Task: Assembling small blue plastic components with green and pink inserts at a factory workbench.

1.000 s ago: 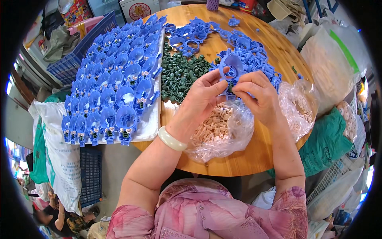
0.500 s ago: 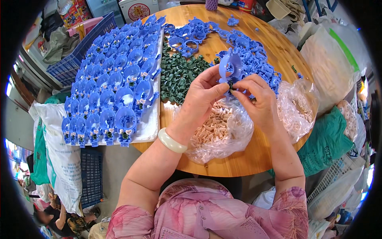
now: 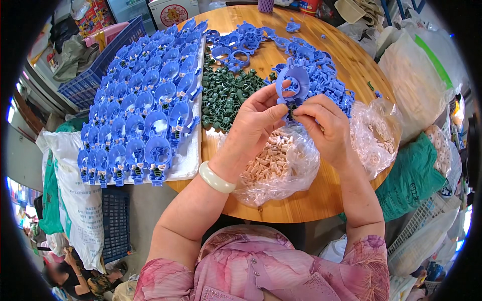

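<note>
My left hand (image 3: 257,118) pinches a blue plastic ring piece (image 3: 300,84) between thumb and fingers, raised over the round wooden table (image 3: 351,52). My right hand's (image 3: 325,123) thumb and fingertips are drawn together at its lower end — on my feed I can't tell what they grip. Dark green plastic parts (image 3: 226,98) lie left — bagged beige pegs (image 3: 271,155) sit nearer me.

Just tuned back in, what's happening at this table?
A person's left hand holds up a blue ring-shaped piece, while the right hand is at its lower end; whether those fingers grip a small part is hidden. Rows of similar blue pieces stand on a white board to the left. Dark green parts, loose blue parts and bagged peach-coloured parts lie around the hands.
</note>
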Tool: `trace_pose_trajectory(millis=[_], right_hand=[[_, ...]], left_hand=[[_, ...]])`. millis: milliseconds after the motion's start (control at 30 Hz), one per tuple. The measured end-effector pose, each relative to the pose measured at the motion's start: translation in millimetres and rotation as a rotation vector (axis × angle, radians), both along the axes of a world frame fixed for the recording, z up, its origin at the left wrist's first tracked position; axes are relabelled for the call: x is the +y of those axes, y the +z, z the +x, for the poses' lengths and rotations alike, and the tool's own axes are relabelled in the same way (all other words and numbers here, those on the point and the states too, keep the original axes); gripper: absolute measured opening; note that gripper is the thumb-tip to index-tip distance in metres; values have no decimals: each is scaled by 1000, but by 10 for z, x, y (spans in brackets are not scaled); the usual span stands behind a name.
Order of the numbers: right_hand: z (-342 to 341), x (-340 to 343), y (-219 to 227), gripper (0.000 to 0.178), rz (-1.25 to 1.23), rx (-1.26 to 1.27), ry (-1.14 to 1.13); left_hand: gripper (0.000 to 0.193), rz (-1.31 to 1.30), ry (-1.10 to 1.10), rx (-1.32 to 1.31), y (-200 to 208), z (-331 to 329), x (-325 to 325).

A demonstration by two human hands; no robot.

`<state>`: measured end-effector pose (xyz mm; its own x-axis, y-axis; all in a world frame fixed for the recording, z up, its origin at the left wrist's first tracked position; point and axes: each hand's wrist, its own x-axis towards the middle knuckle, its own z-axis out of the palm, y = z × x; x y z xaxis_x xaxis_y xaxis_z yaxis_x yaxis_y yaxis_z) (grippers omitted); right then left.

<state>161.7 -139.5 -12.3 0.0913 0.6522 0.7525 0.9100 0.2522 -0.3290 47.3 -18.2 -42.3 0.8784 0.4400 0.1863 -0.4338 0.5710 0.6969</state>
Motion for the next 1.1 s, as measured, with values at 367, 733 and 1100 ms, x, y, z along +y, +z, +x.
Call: trace_pose_trajectory(millis=[367, 733, 1100], right_hand=[[-20, -44, 50, 11, -37, 18, -33], [14, -19, 19, 10, -119, -158, -81], [-20, -36, -23, 13, -159, 18, -59]], left_hand=[[44, 8, -26, 7, -19, 15, -6], [35, -71, -4, 41, -86, 66, -26], [35, -43, -53, -9, -179, 40, 31]])
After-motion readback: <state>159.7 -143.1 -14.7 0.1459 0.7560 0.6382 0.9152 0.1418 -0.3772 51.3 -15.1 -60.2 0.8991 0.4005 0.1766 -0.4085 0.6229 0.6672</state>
